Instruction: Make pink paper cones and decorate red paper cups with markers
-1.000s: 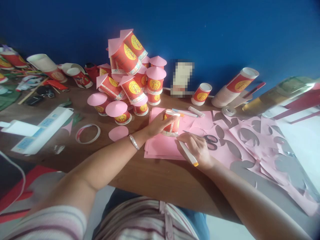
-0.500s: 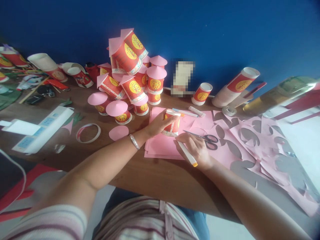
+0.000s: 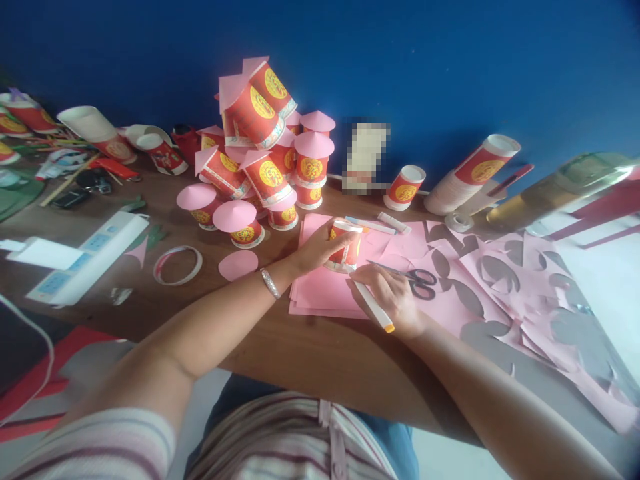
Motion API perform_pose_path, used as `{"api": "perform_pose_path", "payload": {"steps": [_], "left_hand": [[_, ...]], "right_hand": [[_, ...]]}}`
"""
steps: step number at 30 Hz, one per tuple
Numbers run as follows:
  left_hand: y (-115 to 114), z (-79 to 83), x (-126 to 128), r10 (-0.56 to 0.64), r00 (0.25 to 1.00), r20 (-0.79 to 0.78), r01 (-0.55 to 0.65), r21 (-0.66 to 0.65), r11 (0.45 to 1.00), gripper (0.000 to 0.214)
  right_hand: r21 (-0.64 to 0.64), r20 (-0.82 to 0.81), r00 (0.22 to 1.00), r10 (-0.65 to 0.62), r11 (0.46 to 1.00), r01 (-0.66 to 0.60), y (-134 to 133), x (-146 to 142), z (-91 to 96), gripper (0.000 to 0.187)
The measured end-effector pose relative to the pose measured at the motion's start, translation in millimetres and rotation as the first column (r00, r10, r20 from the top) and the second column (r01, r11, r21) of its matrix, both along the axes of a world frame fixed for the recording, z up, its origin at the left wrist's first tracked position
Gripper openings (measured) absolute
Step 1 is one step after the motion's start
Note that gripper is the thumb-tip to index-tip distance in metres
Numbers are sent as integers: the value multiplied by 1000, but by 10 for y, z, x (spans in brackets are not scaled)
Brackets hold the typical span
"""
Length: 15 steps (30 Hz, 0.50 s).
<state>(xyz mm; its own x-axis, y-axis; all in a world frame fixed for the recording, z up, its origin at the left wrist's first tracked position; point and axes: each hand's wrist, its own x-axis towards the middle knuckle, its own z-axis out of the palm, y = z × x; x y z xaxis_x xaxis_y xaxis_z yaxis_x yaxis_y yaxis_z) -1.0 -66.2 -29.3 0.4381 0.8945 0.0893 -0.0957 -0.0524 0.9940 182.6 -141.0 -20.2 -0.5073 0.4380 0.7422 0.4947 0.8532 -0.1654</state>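
My left hand [image 3: 323, 248] is wrapped round a red paper cup [image 3: 348, 248] with a white base band, held over a stack of pink paper [image 3: 327, 293]. In my right hand [image 3: 393, 297] is a white marker pen [image 3: 373, 305] with a yellow end, its tip close to the cup's lower band; whether it touches, I cannot tell. Dark-handled scissors [image 3: 420, 280] lie just beyond my right hand. Behind the cup rest another marker [image 3: 373, 225] and a white cap-like piece [image 3: 394, 223] on the paper.
Red cups with pink cone tops [image 3: 270, 173] are piled at the back left. A tape roll [image 3: 177, 265], a pink disc [image 3: 239, 266] and a power strip [image 3: 90, 257] lie left. Pink paper offcuts [image 3: 500, 280] spread right, near stacked cups [image 3: 473, 175] and a bottle [image 3: 555, 190].
Almost nothing differs. The marker's tip has shifted very slightly left along the cup's lower band, while both hands keep their holds.
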Motion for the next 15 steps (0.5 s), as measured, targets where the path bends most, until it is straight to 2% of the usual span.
{"api": "perform_pose_path", "payload": {"steps": [10, 15], "left_hand": [[-1, -30, 1, 24, 1000, -4, -24, -17, 1000, 36], [-14, 6, 10, 16, 1000, -15, -16, -2, 1000, 33]], "right_hand": [[20, 20, 1000, 2, 1000, -2, -6, -26, 10, 15], [23, 29, 1000, -7, 1000, 6, 9, -9, 9, 14]]}}
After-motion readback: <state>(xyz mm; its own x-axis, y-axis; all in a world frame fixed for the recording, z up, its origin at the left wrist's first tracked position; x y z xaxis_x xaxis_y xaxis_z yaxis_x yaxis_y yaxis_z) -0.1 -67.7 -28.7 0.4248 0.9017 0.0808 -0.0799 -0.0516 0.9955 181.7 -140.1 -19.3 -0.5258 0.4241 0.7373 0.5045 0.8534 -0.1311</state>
